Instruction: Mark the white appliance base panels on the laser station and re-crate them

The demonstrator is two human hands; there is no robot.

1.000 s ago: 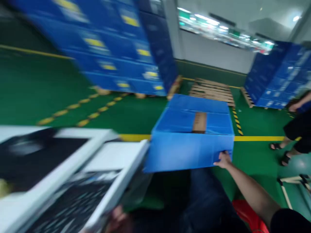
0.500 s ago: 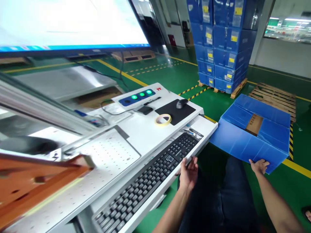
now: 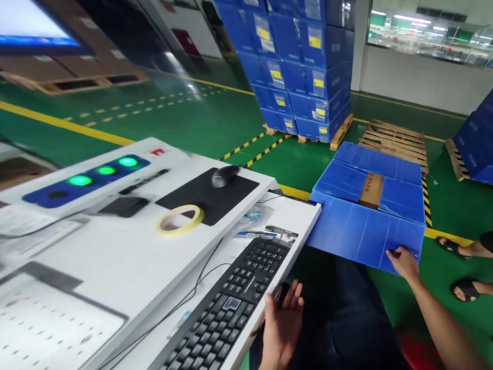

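r hand (image 3: 403, 263) is curled, gripping blue cardboard box (image 3: 346, 221) near its low r corner. l hand (image 3: 283, 326) is loosely open, holding nothing, by keyboard tray (image 3: 296, 211). box is at tray's r end, w/ wood pallet (image 3: 393, 140) behind.

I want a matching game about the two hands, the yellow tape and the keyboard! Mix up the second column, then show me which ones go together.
Things:
1. Right hand
2. Left hand
3. Tape roll
4. Keyboard

Places, colours and states:
A. Black, lying on the white tray
B. Open with the palm up, near the tray's front edge
C. At the front of the blue box
D. Yellow and ring-shaped

Right pairs: 1-C, 2-B, 3-D, 4-A
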